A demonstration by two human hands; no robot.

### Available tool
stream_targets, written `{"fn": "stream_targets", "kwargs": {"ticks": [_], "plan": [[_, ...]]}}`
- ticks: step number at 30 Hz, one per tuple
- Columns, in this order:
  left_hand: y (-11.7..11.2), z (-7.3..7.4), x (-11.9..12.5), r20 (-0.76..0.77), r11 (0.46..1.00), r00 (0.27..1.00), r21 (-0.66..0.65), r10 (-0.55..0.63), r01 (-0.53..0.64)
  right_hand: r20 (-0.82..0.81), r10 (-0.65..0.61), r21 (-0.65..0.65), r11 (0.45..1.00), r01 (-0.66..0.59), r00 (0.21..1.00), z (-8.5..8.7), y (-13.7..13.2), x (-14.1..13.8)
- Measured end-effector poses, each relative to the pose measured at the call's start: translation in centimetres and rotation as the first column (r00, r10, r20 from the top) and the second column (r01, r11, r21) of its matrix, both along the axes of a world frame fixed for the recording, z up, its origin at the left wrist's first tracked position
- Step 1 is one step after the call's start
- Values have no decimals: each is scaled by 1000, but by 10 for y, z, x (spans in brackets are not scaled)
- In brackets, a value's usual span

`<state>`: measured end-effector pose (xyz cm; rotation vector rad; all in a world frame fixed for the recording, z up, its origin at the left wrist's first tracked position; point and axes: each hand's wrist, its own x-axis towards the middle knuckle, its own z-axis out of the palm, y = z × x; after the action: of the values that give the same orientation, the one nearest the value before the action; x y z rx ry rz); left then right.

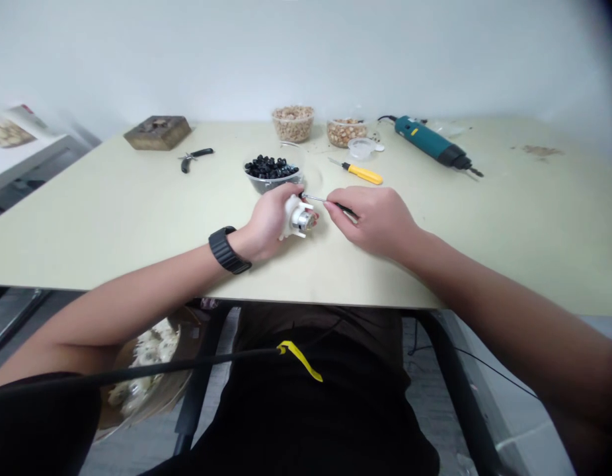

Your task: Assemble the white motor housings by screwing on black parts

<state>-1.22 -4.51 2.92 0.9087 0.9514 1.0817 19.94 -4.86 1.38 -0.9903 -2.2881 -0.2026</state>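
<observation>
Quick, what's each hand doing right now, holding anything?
Left hand: closed on the small white part.
Right hand: closed on a thin metal tool.

white part (300, 219) half behind left hand (265, 223), tool (316, 198) handle inside right hand (379, 221)

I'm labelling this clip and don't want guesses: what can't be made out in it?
Head view:
Handle of the thin tool: hidden inside the right hand.
Back of the white part: covered by the left hand.
Where tool tip meets part: too small.
The black pieces in the bowl: too small to identify.
The printed sheet at the left edge: blurred, cut off.
</observation>
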Motion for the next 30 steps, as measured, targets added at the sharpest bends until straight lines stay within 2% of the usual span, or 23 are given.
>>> {"fn": "stream_targets", "kwargs": {"ticks": [7,20,30], "plan": [[0,3,0,1,998,999,-60,-36,36,18,-3,-51,999,4,1000,2,-2,1],[-1,5,1,-11,998,1000,-70,-7,6,39,-1,-62,998,3,999,0,-1,1],[0,2,-1,-35,999,999,-42,13,-15,109,-60,9,998,60,992,1,-3,1]]}}
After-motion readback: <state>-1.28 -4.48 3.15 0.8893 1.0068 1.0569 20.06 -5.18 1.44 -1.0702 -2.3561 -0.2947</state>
